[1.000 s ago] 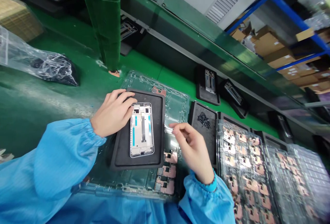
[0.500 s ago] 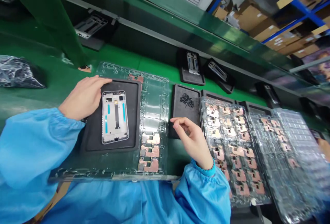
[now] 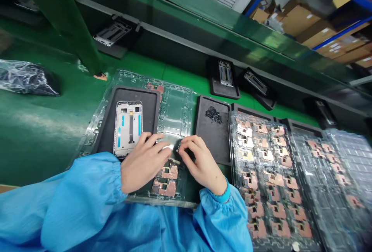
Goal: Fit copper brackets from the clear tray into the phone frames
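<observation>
My left hand and my right hand meet over the clear plastic tray, fingers pinched together on a small part between them. The part is mostly hidden by my fingertips. Just left of my hands a white phone frame lies in a black holder tray that sits on the clear tray. Copper-coloured circuit boards lie in the clear tray's pockets under my left hand.
A black tray with a heap of small dark bits stands to the right. Stacked clear trays of boards fill the right side. Black holders with phone frames sit on the conveyor behind. A crumpled plastic bag lies far left.
My left hand left the black holder tray's corner and came down to the clear tray. My right hand moved left to meet it, and both now pinch a small part.
</observation>
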A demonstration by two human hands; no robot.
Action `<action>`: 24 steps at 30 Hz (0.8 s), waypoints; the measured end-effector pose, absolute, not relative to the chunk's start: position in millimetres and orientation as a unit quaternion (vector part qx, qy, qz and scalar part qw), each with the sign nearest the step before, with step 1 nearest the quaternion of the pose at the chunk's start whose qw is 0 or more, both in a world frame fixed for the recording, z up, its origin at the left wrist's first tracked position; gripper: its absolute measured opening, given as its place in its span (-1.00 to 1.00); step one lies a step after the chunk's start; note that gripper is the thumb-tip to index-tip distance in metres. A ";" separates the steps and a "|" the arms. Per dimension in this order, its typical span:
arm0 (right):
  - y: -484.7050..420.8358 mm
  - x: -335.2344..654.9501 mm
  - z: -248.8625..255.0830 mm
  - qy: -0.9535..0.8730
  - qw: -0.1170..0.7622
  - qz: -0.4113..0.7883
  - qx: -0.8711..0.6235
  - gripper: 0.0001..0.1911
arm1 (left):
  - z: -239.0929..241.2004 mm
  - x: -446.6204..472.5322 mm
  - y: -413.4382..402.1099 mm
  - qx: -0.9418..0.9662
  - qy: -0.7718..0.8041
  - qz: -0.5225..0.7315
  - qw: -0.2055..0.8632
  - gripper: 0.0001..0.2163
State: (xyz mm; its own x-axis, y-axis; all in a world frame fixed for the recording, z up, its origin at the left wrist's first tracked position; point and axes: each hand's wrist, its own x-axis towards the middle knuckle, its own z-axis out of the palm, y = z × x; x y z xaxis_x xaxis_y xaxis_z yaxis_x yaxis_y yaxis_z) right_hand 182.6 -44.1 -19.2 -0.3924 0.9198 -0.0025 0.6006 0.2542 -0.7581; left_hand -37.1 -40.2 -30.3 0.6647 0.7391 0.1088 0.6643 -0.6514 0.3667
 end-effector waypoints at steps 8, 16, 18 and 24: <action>-49.2 168.3 -18.4 -0.636 0.309 0.496 -0.503 -0.86 | -14.3 -58.5 -28.2 0.722 0.501 0.150 0.453 -0.71; -49.8 160.8 -28.2 -0.641 0.302 0.472 -0.524 -0.89 | -17.1 -59.1 -24.5 0.694 0.522 0.153 0.472 -0.64; -50.6 159.7 -28.8 -0.645 0.303 0.456 -0.532 -0.89 | -16.6 -59.7 -23.9 0.693 0.525 0.145 0.472 -0.64; -49.6 156.3 -29.1 -0.652 0.300 0.426 -0.551 -0.88 | -12.8 -60.8 -22.9 0.704 0.520 0.123 0.468 -0.63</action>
State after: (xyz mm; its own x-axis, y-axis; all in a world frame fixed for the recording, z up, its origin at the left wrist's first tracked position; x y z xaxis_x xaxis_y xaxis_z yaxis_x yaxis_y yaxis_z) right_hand 156.3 -49.6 -29.1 -0.2136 0.9739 -0.0771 0.4626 0.0313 -0.8860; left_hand -60.8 -22.9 -12.8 0.4291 0.8470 -0.3137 0.6167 -0.0210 0.7869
